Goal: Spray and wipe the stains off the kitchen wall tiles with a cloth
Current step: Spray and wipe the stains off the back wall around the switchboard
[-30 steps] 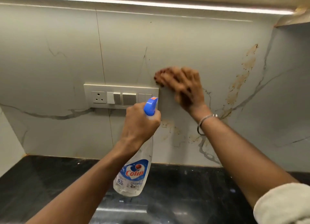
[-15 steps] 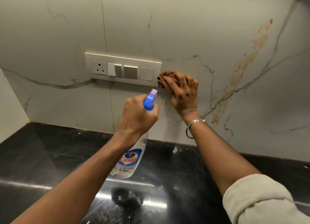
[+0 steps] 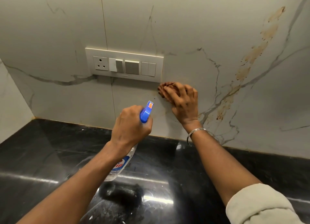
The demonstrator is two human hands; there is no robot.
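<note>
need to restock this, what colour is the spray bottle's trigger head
Blue trigger head with an orange nozzle tip, clearest in the head view.

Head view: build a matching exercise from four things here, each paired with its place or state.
Things:
1 spray bottle
2 cloth
3 switch panel
4 brown stains

Places or states:
a pressed to the wall tiles under the right hand
b gripped by the left hand
c streaked up the wall tiles at right
d mounted up-left of the cloth

Pairs: 1-b, 2-a, 3-d, 4-c
</note>
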